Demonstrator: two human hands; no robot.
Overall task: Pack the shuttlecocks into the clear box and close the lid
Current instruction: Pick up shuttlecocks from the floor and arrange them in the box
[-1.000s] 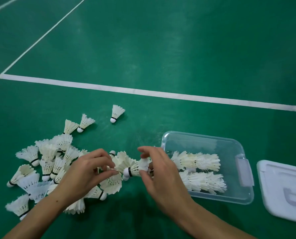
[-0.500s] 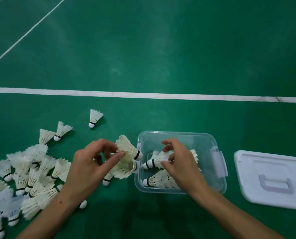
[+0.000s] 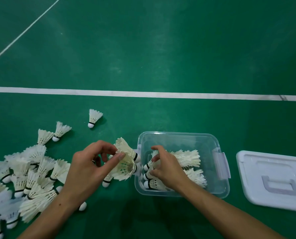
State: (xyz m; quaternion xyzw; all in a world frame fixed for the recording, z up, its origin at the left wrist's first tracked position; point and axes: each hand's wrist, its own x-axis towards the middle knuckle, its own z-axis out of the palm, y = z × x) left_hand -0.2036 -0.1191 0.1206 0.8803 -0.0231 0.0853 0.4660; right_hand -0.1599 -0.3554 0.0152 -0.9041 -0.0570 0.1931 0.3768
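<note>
Here, mid-packing, my right hand [image 3: 168, 169] pinches a shuttlecock [image 3: 149, 165] inside the clear box [image 3: 178, 135] at its left end, while my left hand [image 3: 90, 168] pinches nested shuttlecocks [image 3: 125, 163] just outside, probably to go in next.

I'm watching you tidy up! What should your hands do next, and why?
Probably the left hand should carry the shuttlecocks it pinches over the rim into the clear box. They hang just outside its left wall, while the right hand is already inside at the rows lying there. Many shuttlecocks wait on the floor, and the lid is off.
</note>
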